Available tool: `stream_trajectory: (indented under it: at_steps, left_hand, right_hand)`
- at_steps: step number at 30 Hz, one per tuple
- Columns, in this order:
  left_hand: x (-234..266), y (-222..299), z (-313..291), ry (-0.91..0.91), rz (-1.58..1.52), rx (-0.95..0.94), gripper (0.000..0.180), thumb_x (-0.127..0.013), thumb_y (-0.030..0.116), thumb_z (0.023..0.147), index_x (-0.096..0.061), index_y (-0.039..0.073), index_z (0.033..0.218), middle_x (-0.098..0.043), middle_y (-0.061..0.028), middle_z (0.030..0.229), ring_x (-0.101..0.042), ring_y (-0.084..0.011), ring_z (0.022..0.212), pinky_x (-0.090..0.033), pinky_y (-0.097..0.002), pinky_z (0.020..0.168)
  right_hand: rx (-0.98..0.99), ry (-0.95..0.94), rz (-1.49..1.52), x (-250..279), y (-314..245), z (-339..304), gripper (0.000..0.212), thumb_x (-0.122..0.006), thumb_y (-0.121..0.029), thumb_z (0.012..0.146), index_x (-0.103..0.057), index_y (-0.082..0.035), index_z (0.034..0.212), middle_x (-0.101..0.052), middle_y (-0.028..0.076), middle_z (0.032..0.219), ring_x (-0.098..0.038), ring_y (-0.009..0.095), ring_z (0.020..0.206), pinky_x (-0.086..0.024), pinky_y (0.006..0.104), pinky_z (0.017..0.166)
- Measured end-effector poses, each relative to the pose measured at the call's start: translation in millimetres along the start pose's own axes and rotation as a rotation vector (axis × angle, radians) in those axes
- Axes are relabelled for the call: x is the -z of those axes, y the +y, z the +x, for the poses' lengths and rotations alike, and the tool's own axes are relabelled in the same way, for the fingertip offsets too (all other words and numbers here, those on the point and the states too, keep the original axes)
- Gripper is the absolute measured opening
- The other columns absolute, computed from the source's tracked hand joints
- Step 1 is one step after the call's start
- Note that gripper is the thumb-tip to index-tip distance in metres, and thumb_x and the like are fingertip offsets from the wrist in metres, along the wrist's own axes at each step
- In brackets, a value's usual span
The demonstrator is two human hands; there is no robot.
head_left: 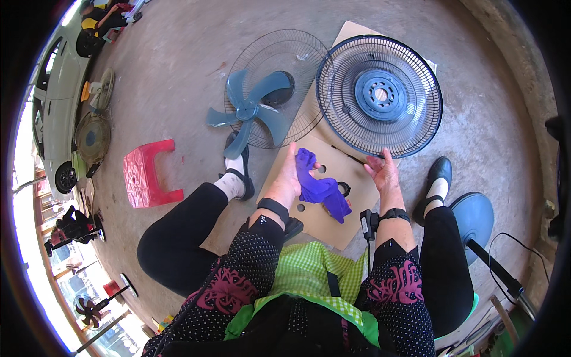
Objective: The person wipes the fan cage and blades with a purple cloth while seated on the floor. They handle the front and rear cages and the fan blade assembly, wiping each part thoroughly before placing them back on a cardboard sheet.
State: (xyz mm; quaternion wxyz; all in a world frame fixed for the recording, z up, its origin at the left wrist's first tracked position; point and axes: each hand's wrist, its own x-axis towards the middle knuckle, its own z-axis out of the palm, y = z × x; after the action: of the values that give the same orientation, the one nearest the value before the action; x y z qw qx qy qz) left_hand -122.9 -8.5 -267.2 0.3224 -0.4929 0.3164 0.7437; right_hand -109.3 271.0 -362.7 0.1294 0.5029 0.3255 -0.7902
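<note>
My left hand (pixel 286 181) is closed on a crumpled purple cloth (pixel 318 189), which hangs down to the right over a flat piece of cardboard (pixel 351 229). My right hand (pixel 383 174) has its fingers apart, beside the lower rim of a dark round fan guard (pixel 416 128); whether they touch it I cannot tell. That guard has a blue-grey centre ring and lies partly on the cardboard. To its left is a thin wire fan guard (pixel 262 44), with a blue fan blade (pixel 275 122) on it near my left foot.
A red plastic stool (pixel 140 172) lies at the left. On the right stands a round blue fan base (pixel 476 217) with a black pole and cable. Further left are more fan parts (pixel 93 140) and a parked car (pixel 56 101); another person (pixel 104 21) sits at the far left.
</note>
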Motion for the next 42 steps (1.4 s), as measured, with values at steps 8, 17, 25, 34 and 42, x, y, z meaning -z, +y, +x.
stream_trajectory:
  at_steps: [8, 17, 25, 34, 42]
  left_hand:
    - [14.5, 15.2, 44.0, 0.088, -0.176, -0.097, 0.052, -0.051, 0.067, 0.093, -0.064, 0.017, 0.091, -0.067, -0.0094, 0.081, -0.052, -0.0210, 0.058, -0.044, -0.0387, 0.054]
    - [33.2, 25.2, 68.8, 0.083, -0.321, -0.173, 0.031, -0.051, 0.043, 0.099, -0.060, 0.015, 0.090, -0.070, -0.0119, 0.086, -0.052, -0.0215, 0.057, -0.045, -0.0373, 0.054]
    - [64.2, 32.9, 90.8, 0.114, -0.258, -0.285, 0.020, -0.056, 0.028, 0.095, -0.065, 0.013, 0.086, -0.070, -0.0049, 0.081, -0.058, -0.0199, 0.068, -0.048, -0.0360, 0.063]
    - [83.0, 37.6, 92.2, 0.184, -0.353, -0.489, 0.013, -0.057, 0.014, 0.097, -0.063, 0.003, 0.100, -0.072, -0.0136, 0.093, -0.070, -0.0239, 0.083, -0.055, -0.0342, 0.076]
    - [69.4, 33.3, 72.7, 0.150, -0.252, -0.578, 0.017, -0.060, 0.012, 0.095, -0.060, 0.001, 0.107, -0.068, -0.0114, 0.101, -0.071, -0.0250, 0.089, -0.056, -0.0331, 0.073]
  right_hand:
    - [0.027, 0.008, 0.029, 2.7, -6.4, 15.6, 0.020, -0.058, -0.013, 0.098, -0.055, -0.002, 0.115, -0.066, 0.016, 0.105, -0.070, 0.034, 0.087, -0.065, 0.0457, 0.067]
    - [0.208, -0.026, 0.009, 16.3, -30.4, -4.0, 0.021, -0.058, -0.001, 0.090, -0.056, -0.005, 0.111, -0.066, 0.011, 0.101, -0.069, 0.029, 0.083, -0.065, 0.0457, 0.065]
    - [0.306, 0.020, -0.104, 43.7, -105.6, -24.2, 0.023, -0.057, -0.009, 0.091, -0.057, 0.000, 0.112, -0.068, 0.014, 0.108, -0.071, 0.030, 0.087, -0.064, 0.0432, 0.067]
    - [0.445, -0.151, -0.281, 19.9, -263.7, -108.0, 0.023, -0.055, -0.013, 0.094, -0.058, 0.002, 0.111, -0.067, 0.020, 0.118, -0.066, 0.037, 0.113, -0.060, 0.0410, 0.082]
    - [0.514, -0.181, -0.238, 3.0, -269.2, -254.5, 0.019, -0.057, -0.016, 0.097, -0.063, -0.001, 0.108, -0.071, 0.015, 0.111, -0.070, 0.030, 0.104, -0.060, 0.0335, 0.072]
